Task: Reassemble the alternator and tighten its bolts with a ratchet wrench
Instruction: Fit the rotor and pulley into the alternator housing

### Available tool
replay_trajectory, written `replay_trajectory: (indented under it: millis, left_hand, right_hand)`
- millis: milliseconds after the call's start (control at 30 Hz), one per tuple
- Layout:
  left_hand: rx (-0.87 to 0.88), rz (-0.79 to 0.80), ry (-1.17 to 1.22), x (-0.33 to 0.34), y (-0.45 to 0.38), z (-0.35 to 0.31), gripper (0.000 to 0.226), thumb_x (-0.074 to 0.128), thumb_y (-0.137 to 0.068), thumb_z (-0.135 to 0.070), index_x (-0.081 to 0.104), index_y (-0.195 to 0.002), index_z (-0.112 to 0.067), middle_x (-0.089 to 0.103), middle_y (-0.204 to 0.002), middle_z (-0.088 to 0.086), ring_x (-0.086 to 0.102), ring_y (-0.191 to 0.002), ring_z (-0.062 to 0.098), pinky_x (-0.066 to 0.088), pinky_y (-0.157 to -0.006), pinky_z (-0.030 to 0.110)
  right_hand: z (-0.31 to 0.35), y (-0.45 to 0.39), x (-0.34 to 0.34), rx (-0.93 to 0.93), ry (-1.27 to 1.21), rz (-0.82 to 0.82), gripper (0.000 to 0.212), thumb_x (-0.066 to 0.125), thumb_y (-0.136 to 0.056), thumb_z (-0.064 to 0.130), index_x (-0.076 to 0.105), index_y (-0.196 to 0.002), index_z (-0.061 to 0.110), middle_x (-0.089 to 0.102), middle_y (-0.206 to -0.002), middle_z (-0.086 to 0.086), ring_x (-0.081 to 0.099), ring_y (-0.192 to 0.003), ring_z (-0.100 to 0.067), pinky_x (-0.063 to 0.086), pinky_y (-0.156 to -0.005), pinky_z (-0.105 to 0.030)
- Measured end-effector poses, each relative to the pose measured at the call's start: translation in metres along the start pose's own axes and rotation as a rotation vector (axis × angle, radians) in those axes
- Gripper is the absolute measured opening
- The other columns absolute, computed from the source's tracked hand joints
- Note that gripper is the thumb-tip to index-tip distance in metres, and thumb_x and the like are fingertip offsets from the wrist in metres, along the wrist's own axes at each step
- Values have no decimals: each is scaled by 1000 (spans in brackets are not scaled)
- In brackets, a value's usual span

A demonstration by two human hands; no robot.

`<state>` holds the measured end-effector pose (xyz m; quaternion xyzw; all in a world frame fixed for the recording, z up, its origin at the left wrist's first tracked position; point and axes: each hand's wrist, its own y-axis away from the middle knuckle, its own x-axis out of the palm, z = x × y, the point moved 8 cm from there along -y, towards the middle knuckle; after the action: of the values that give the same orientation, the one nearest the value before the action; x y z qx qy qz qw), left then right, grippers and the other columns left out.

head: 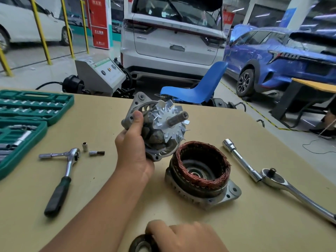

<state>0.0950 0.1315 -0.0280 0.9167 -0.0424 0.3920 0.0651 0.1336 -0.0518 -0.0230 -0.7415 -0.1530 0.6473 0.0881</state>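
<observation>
head view: left hand [133, 151] holds the rotor half [156, 126] above the desk [254, 206], fingers clamped on its cast rim, thumb on top. the winding half [201, 174] sits just right of and below those fingers. right hand [185, 237] curled on a dark pulley [140, 244]. likely heavy, rigid metal; fan blades thin, so grip the rim.

On our table [101, 188] we see a stator housing [200, 176], two ratchets [61, 171] [283, 180], two sockets [84, 146] [96, 152] and a green socket case [27, 122].
</observation>
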Motion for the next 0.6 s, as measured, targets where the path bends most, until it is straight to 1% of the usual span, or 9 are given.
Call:
replay_trajectory:
  millis: [100, 200, 233, 300, 333, 367, 400, 500, 600]
  left_hand:
    - [2, 3, -14, 1, 1, -1, 48, 72, -89, -43, 71, -119, -6, 79, -106, 12, 78, -95, 33, 61, -84, 60]
    - [4, -6, -7, -1, 0, -1, 42, 72, -92, -41, 71, -117, -6, 80, -104, 12, 78, -94, 33, 62, -80, 60]
    - [3, -8, -7, -1, -1, 0, 41, 72, -93, -40, 72, -116, -6, 80, -104, 12, 78, -94, 33, 62, -79, 60]
    - [2, -13, -8, -2, -2, 0, 39, 72, -94, -40, 73, -114, -7, 80, -103, 12, 78, -93, 33, 62, -78, 59]
    - [4, -16, -4, -2, -2, 1, 38, 72, -94, -40, 73, -113, -7, 80, -103, 12, 78, -92, 33, 62, -78, 59]
    - [4, -20, -1, -2, -2, 1, 37, 72, -94, -39, 74, -112, -7, 80, -102, 12, 78, -92, 33, 62, -77, 59]
    - [6, -25, 0, -3, -3, 1, 38, 73, -94, -39, 74, -112, -6, 80, -102, 13, 78, -92, 34, 63, -76, 58]
    - [23, -15, 15, -2, -1, 0, 41, 73, -93, -40, 73, -113, -4, 80, -102, 13, 79, -91, 31, 64, -69, 46]
    - [30, 13, 9, 0, 1, -2, 48, 73, -90, -43, 72, -118, -5, 79, -106, 13, 78, -94, 30, 63, -69, 42]
  right_hand:
    - [0, 5, 11, 16, -4, 73, 41, 61, -69, 69, 49, -62, 31, 37, -39, 6, 37, -29, -14, 24, -32, -22]
    - [2, 0, 12, 16, 13, 126, 46, 79, -48, 64, 49, -58, 31, 36, -39, 8, 33, -31, -18, 23, -34, -24]
    - [3, -1, 7, 7, -25, 105, 46, 82, -47, 61, 50, -59, 31, 37, -40, 9, 35, -32, -17, 26, -34, -24]
    - [0, -6, -17, -28, -159, -46, 42, 82, -57, 58, 53, -65, 28, 40, -45, 11, 40, -36, -13, 33, -35, -22]
    - [-9, -11, -34, -18, -272, -179, 40, 81, -59, 55, 55, -68, 26, 39, -48, 13, 39, -40, -8, 41, -38, -22]
    - [-26, -18, -51, 45, -416, -314, 38, 80, -58, 52, 56, -70, 24, 37, -50, 16, 36, -43, -4, 34, -42, -23]
    - [-44, -25, -68, 121, -538, -440, 38, 78, -57, 52, 58, -71, 23, 36, -50, 17, 35, -45, -3, 30, -45, -12]
    - [-88, -49, -104, 299, -640, -757, 37, 76, -60, 54, 62, -75, 23, 41, -48, 11, 41, -47, -7, 32, -50, -10]
    - [-104, -79, -103, 368, -624, -785, 40, 82, -62, 51, 64, -77, 19, 42, -47, 9, 38, -47, -10, 31, -49, -15]
